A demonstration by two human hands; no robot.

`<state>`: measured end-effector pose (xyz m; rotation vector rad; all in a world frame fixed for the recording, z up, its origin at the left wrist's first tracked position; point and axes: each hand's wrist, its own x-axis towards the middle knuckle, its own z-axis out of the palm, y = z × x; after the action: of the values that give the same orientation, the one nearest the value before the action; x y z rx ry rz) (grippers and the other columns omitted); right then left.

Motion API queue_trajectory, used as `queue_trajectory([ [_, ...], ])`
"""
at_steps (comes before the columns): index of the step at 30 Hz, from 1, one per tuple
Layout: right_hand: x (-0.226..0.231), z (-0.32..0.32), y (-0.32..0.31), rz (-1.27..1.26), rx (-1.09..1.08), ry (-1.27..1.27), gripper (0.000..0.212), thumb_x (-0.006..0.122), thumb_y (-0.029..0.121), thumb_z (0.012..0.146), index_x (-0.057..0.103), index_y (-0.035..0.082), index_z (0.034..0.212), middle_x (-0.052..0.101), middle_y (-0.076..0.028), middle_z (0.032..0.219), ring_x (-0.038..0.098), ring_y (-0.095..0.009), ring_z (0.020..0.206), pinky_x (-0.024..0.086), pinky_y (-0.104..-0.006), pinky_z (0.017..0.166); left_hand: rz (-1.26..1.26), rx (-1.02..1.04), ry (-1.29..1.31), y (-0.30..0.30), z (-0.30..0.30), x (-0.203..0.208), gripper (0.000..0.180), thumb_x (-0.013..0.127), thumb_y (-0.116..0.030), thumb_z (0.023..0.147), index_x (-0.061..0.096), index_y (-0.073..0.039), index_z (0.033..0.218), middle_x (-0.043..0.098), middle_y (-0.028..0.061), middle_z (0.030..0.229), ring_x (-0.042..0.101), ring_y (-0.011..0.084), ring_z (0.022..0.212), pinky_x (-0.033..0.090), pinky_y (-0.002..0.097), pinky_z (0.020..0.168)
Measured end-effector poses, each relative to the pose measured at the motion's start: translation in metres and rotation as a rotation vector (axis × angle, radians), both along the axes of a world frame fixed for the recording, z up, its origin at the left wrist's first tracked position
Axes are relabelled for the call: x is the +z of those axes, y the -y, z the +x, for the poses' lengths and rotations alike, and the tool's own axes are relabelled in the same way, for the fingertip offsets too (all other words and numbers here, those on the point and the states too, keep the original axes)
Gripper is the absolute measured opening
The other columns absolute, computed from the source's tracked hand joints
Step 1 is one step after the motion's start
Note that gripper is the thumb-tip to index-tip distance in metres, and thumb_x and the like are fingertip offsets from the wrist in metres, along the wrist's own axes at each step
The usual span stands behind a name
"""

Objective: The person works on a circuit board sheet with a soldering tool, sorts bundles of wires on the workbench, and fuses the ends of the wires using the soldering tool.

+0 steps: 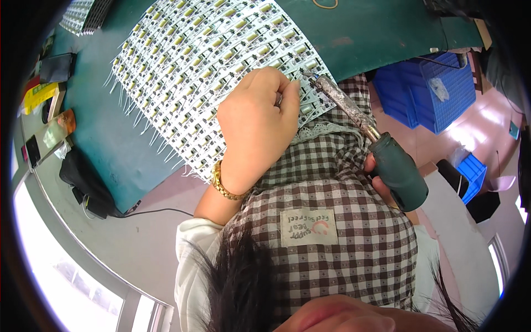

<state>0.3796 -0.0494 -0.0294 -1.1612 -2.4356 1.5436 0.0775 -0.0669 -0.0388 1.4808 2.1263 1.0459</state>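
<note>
Left hand (259, 113) is curled in a loose fist, knuckles up, over the white circuit board (180, 72); can't tell if it's pinching anything. Right hand (378, 180), mostly hidden, grips a soldering iron (375, 134) by its fat dark-green handle (401, 174), crusty metal barrel (347, 104) slanting boardward. Board overhangs the green worktop (102, 141).

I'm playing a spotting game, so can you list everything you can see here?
table: one, green, left and top
circuit-board sheet: one, white with yellowish parts, across the table's near edge
stacked boards: several, whitish, top left
soldering iron: one, dark green handle, silvery barrel, right of centre
crates: at least three, blue, right
cable: one, black, lower left
window: at least one, bright white, lower left
apron: one, brown-and-white checked, person's front
watch: one, gold, worn at left
left hand: one, bare, on the sheet
right hand: one, bare, around the iron's handle
</note>
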Motion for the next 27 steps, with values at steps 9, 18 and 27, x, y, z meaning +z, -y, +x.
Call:
queue_trajectory([
  [9, 0.001, -0.013, 0.003, 0.445, 0.114, 0.227, 0.055, 0.081, 0.026, 0.060, 0.063, 0.008, 0.109, 0.063, -0.011, 0.103, 0.063, -0.030, 0.087, 0.052, -0.0371, 0.074, -0.045, -0.009, -0.005, -0.003, -0.002, 0.004, 0.014, 0.075, -0.012, 0.080, 0.064, -0.003, 0.075, 0.059, 0.0048, 0.064, 0.055, 0.0122, 0.053, 0.043, 0.0255, 0.050],
  [18, 0.002, -0.014, -0.009, 0.098, 0.138, 0.096, 0.023, 0.063, 0.009, 0.081, 0.058, 0.001, 0.101, 0.057, -0.005, 0.093, 0.051, -0.014, 0.081, 0.043, -0.0272, 0.072, -0.056, 0.000, -0.006, 0.000, -0.002, 0.003, 0.015, 0.076, -0.013, 0.080, 0.065, -0.004, 0.074, 0.060, 0.0045, 0.064, 0.055, 0.0110, 0.053, 0.042, 0.0252, 0.049],
  [27, 0.003, -0.024, 0.006, -0.309, -0.428, -0.407, 0.025, 0.068, 0.009, 0.084, 0.062, 0.002, 0.107, 0.065, -0.005, 0.097, 0.063, -0.015, 0.086, 0.050, -0.0299, 0.074, -0.050, 0.008, 0.023, 0.000, -0.004, 0.002, 0.016, 0.075, -0.012, 0.078, 0.063, -0.005, 0.071, 0.060, 0.0051, 0.064, 0.056, 0.0169, 0.053, 0.042, 0.0290, 0.048],
])
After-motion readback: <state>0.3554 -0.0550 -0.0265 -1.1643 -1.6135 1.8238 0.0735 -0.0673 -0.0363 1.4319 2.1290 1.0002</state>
